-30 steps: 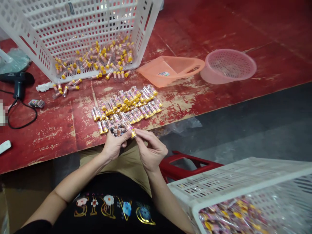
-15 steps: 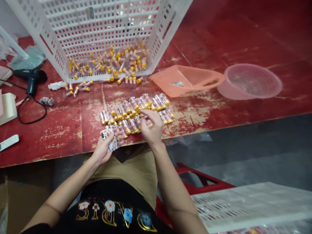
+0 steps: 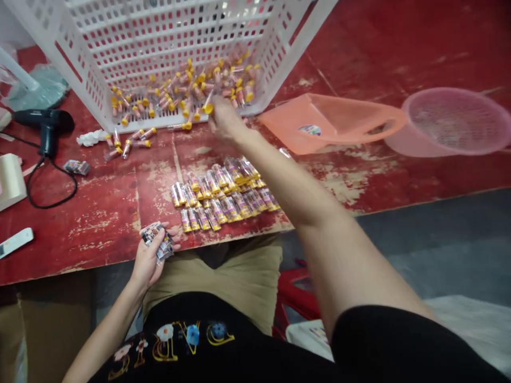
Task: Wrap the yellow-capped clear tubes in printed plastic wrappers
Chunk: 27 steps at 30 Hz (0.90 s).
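My left hand (image 3: pixel 149 259) is closed on a stack of small printed plastic sleeves (image 3: pixel 158 243), thumb on top, just over the table's front edge. My right hand (image 3: pixel 228 119) reaches across to the front rim of the white crate. Its fingers are at a heap of clear tubes with yellow caps and pinkish contents (image 3: pixel 186 98), beside one yellow-capped tube (image 3: pixel 209 101). The fingertips are partly hidden and blurred, so a grip cannot be made out. Between the hands, wrapped tubes with purple-marked sleeves (image 3: pixel 231 207) lie in two rough rows, partly covered by my right forearm.
The white crate (image 3: pixel 101 114) lies on its side, with several loose tubes (image 3: pixel 130 142) spilling out. An orange scoop (image 3: pixel 335 122) and a pink basket (image 3: pixel 403 143) are at right. A black hair dryer (image 3: pixel 48 125) with its cord and a white remote-like object (image 3: pixel 16 243) lie left.
My right hand has left the rows of wrapped tubes and moved up to the heap at the crate. My left hand, still holding the sleeves, has shifted left and down.
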{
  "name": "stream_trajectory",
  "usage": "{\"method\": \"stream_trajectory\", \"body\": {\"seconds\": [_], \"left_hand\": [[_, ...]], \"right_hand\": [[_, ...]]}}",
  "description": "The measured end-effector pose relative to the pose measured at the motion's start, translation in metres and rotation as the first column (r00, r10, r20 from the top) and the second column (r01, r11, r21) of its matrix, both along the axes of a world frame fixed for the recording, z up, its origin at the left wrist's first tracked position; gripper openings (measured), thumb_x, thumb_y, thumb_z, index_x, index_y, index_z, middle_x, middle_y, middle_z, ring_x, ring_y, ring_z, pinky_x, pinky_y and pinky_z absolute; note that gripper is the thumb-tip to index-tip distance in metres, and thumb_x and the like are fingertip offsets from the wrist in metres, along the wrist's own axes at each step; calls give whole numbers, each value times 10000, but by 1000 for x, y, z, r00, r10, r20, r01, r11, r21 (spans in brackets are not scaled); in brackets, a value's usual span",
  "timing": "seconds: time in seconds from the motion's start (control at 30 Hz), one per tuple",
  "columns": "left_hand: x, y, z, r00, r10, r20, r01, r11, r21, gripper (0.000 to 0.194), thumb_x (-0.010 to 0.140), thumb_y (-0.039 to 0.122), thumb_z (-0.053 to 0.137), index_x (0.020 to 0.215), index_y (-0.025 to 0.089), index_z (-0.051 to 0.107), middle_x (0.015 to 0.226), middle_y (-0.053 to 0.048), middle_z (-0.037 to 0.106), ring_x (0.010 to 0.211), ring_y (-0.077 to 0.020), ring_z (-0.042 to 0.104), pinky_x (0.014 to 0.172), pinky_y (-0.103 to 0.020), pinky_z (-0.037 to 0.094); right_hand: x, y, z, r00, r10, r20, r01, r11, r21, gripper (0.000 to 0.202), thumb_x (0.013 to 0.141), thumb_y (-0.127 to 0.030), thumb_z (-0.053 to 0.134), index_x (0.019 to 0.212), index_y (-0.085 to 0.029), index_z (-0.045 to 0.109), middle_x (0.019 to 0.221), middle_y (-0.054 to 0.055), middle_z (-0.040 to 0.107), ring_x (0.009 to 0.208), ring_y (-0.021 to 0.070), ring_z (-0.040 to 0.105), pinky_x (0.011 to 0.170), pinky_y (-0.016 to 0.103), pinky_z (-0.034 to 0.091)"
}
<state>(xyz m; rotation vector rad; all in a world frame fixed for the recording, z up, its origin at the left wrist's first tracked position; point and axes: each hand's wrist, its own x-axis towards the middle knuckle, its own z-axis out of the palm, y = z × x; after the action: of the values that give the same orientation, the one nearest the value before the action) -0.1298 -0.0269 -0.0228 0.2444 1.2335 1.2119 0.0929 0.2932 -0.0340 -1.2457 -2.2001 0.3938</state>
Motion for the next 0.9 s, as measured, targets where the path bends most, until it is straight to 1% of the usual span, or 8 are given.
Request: {"method": "stream_trajectory", "body": {"seconds": [0.07,0.17,0.23,0.3,0.37,0.47,0.67,0.9], "left_hand": [[4,7,-8,999,-41,-3,41,999,10,374,763,274,808,1068,122,655,902,-79,760,751,-165,733,696,-269,616],[20,21,-11,992,-126,23,124,991,48,403,746,296,819,1067,118,655,914,-83,755,762,-170,729,692,-273,610],[33,28,-7,984,-175,42,171,982,79,418,736,303,825,1066,113,652,926,-87,750,783,-177,728,693,-275,606],[44,31,-1,977,-208,55,201,974,105,424,729,307,829,1062,114,650,925,-86,744,795,-182,727,691,-275,603],[52,30,4,975,-215,58,207,971,123,415,727,306,830,1052,119,652,917,-83,740,809,-186,727,699,-278,602],[58,23,9,981,-188,39,182,976,121,400,727,294,829,1044,119,659,905,-82,740,836,-197,731,717,-287,605],[59,10,12,990,-144,13,142,987,78,395,738,261,815,1067,107,660,886,-85,747,799,-194,734,699,-287,607],[60,4,13,988,-155,-6,155,985,70,406,749,269,807,1085,100,653,908,-95,752,828,-200,739,756,-307,613]], "right_hand": [[33,-57,17,996,-76,-49,77,997,24,268,903,-128,471,1137,-107,599,1039,120,651,941,199,592,899,374,488],[81,-151,31,986,-2,-169,-4,1000,-30,139,865,-205,605,970,-159,685,913,60,678,879,195,647,849,363,525],[101,-198,24,990,68,-127,-84,989,-121,182,853,-214,637,1013,-196,721,1019,74,703,963,212,675,878,384,542],[111,-223,10,991,120,-52,-128,971,-204,338,854,-182,627,1181,-232,698,1265,101,664,1153,241,649,951,416,538],[111,-229,-7,989,143,30,-131,959,-250,521,843,-146,632,1352,-250,600,1469,107,543,1300,264,578,1012,434,523],[105,-221,-24,978,156,140,-114,956,-269,660,813,-121,670,1441,-249,513,1546,102,468,1330,281,562,1013,419,534],[99,-217,-31,976,124,181,-82,971,-224,558,832,-105,642,1369,-244,585,1464,84,561,1236,258,634,882,349,584],[98,-213,-32,984,162,73,-138,957,-257,512,816,-109,670,1315,-218,627,1424,116,578,1243,268,617,988,406,543]]}}
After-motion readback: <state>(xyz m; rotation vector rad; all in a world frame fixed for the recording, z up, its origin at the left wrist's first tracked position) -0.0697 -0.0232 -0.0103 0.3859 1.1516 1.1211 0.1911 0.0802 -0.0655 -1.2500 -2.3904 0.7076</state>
